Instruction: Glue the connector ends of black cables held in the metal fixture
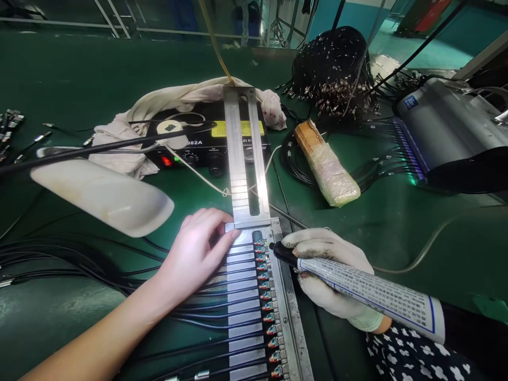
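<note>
- Worktop (397, 227) carries a metal holder (283, 296) lined with black cables (103, 278).
- White tube (369, 293), clamped in the curled grip of the gloved right hand (345, 254), tip near the farthest cable's end.
- Bent left hand (194, 254), thumb on the holder; grip closed or not, I cannot tell.

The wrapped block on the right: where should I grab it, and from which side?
Grip the block across its wrapped near end, probably coming from the near side: it lies slantwise with that end toward the person, while black cables lie by both long sides. The right hand, nearest, holds the tube.
</note>
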Demonstrator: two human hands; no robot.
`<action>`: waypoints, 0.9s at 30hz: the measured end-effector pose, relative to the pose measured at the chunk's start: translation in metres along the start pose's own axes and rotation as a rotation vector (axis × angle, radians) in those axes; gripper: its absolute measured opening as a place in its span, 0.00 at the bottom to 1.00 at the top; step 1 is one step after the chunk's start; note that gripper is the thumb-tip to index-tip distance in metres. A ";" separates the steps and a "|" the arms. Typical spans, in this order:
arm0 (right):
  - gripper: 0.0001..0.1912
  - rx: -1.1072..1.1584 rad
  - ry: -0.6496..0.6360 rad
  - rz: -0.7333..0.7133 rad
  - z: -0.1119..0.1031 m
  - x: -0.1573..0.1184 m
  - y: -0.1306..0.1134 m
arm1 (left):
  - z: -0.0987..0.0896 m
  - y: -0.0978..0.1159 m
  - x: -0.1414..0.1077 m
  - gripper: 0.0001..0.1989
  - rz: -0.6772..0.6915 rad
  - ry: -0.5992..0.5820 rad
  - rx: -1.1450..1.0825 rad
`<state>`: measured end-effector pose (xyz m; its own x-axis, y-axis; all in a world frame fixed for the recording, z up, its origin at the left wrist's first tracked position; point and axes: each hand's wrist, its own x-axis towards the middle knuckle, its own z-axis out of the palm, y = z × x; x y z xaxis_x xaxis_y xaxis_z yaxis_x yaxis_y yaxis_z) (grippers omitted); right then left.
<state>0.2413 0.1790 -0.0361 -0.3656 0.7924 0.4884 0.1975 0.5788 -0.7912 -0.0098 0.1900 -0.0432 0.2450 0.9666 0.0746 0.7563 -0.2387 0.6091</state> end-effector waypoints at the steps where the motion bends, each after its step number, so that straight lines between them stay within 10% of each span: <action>1: 0.15 0.001 0.003 -0.003 0.000 0.000 0.000 | 0.000 0.000 0.000 0.10 0.001 0.002 0.000; 27: 0.12 -0.005 0.015 -0.041 0.000 0.003 -0.002 | 0.001 -0.001 0.000 0.10 -0.010 -0.008 0.016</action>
<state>0.2401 0.1801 -0.0329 -0.3600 0.7708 0.5257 0.1873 0.6117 -0.7686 -0.0102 0.1898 -0.0442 0.2424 0.9682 0.0622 0.7685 -0.2307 0.5968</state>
